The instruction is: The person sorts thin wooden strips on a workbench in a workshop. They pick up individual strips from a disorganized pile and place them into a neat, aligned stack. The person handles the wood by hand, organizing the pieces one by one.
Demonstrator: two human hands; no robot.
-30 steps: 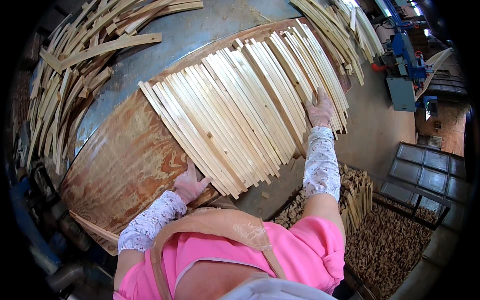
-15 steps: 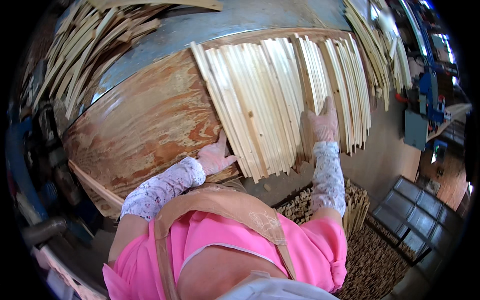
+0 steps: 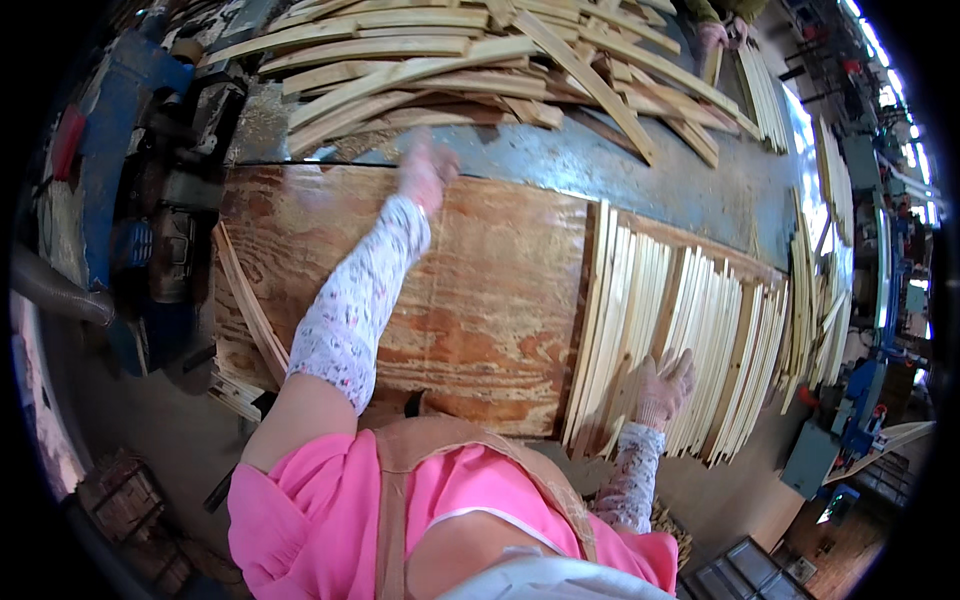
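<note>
My left hand (image 3: 428, 175), in a light glove, stretches over the far edge of the plywood board (image 3: 490, 300), close to a heap of loose wooden strips (image 3: 400, 75). Motion blurs it, but its fingers look apart and nothing shows in them. On the right, my right hand (image 3: 667, 390) lies with fingers spread on a row of pale wooden strips (image 3: 700, 320). These strips sit side by side on the board, running from near to far. White patterned sleeves cover both forearms.
A co-worker's gloved hands (image 3: 722, 38) are at the far right, beside more strips (image 3: 762, 95). One curved strip (image 3: 250, 305) leans at the board's left end. Blue machinery (image 3: 135, 130) stands to the left. A grey table surface (image 3: 740, 205) extends beyond the board.
My left hand has left the strip row's near left edge and reached far, toward the heap. My view has turned left; my right hand stays on the row, its fingers now spread.
</note>
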